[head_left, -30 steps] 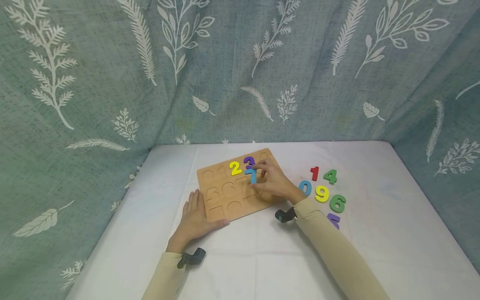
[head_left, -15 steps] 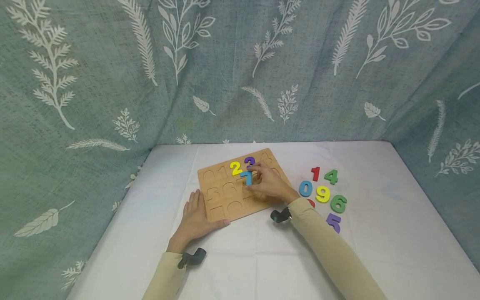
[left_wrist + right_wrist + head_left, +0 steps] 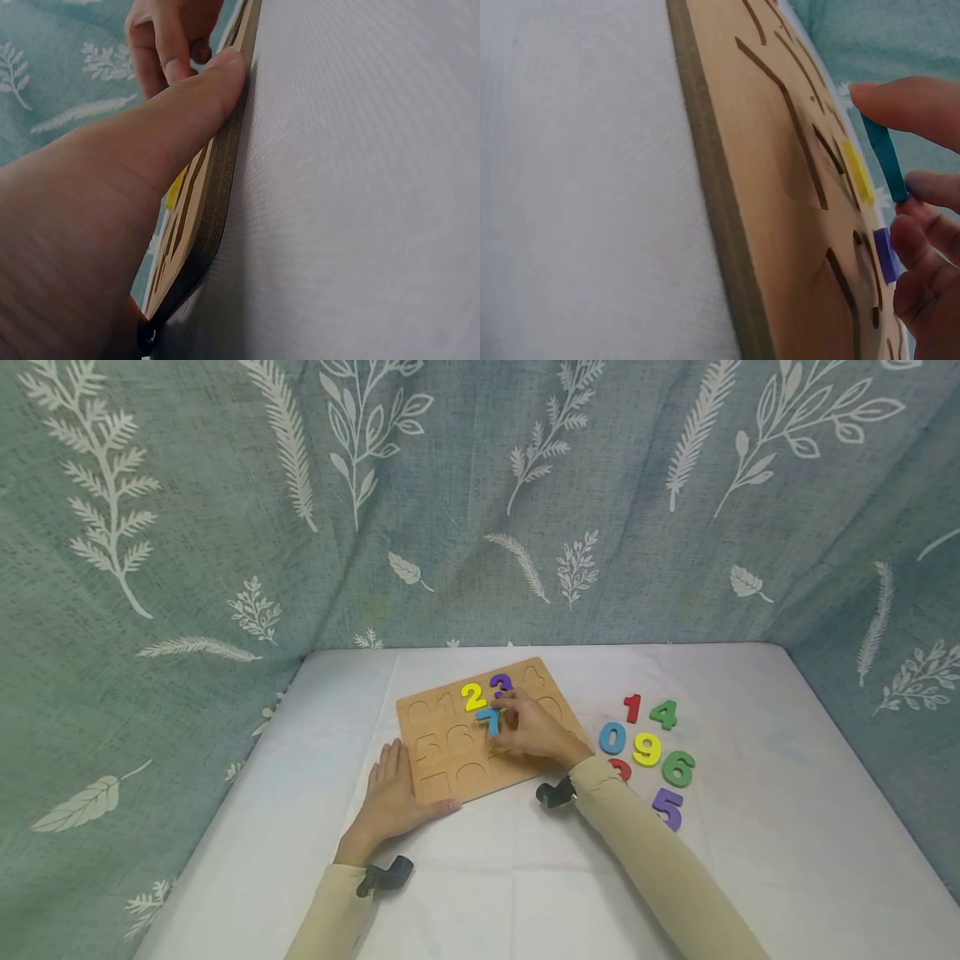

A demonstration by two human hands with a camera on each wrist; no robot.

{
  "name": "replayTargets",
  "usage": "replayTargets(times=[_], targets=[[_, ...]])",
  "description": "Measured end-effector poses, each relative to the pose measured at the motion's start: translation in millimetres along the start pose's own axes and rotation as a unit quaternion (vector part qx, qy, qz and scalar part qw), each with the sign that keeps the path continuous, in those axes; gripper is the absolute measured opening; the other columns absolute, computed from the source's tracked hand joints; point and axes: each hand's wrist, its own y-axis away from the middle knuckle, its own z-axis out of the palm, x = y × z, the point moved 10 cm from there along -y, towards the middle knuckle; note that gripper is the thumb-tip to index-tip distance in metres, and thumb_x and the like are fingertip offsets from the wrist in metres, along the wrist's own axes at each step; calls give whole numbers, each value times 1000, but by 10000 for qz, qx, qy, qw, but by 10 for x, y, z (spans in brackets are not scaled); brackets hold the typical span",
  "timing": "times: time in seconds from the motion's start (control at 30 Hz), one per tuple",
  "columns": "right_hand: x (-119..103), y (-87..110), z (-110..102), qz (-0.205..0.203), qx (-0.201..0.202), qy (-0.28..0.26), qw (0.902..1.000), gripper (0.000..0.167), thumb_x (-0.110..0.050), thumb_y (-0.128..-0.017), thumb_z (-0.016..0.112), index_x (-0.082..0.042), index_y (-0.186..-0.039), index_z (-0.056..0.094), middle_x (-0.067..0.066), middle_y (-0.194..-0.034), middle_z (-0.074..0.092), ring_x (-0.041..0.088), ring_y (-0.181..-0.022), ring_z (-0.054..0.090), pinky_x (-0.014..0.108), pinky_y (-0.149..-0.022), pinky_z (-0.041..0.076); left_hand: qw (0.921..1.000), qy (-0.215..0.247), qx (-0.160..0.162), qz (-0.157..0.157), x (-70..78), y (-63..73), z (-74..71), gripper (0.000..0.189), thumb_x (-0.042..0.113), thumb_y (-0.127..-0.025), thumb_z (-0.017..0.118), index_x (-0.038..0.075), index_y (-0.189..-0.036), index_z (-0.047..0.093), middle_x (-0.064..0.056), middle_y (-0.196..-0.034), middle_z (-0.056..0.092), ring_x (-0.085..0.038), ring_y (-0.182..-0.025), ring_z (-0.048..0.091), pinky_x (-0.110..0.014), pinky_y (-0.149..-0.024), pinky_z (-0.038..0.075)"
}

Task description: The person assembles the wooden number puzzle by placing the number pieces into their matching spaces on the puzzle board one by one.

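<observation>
My right hand (image 3: 531,727) pinches a blue number 7 (image 3: 489,721) between thumb and fingers, above the middle of a wooden number puzzle board (image 3: 438,766). In the right wrist view the blue 7 (image 3: 883,154) is seen edge-on, apart from the board's face. A yellow number 2 (image 3: 473,697) and a purple number 3 (image 3: 500,682) sit in the board's top row; fingers partly cover the 3. My left hand (image 3: 390,797) rests at the board's near left corner, fingers straight along its left side. Its thumb (image 3: 202,90) lies on the near edge in the left wrist view.
Right of the board lie loose numbers: a red 1 (image 3: 632,708), green 4 (image 3: 663,714), blue 0 (image 3: 612,737), yellow 9 (image 3: 647,749), green 6 (image 3: 678,769) and purple 5 (image 3: 667,809). A red number (image 3: 619,769) is partly hidden by the right sleeve.
My right hand has moved left and slightly down over the board with the blue 7, which now tilts differently. More of the red number and purple 5 shows. The left hand has stayed put.
</observation>
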Motion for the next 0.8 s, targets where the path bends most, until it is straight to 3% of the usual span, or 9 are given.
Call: replayTargets(times=[0.6,0.8], targets=[[70,-34,84,68,-103,20,9999,75,-27,-82,88,0,-145,57,9,-122,53,18,-97,50,25,-77,43,10000,13,-20,-54,-23,-17,17,150,87,-70,70,-4,-164,-4,-24,-174,-6,-42,-163,-6,-63,-131,6],[64,-35,101,174,-121,223,9995,74,-27,-83,88,-1,-145,57,10,-131,54,19,-101,50,29,-84,44,10000,55,-12,-53,-6,-5,-3,149,86,-70,71,-3,-164,-3,-24,-174,-5,-42,-163,-6,-63,-131,7]])
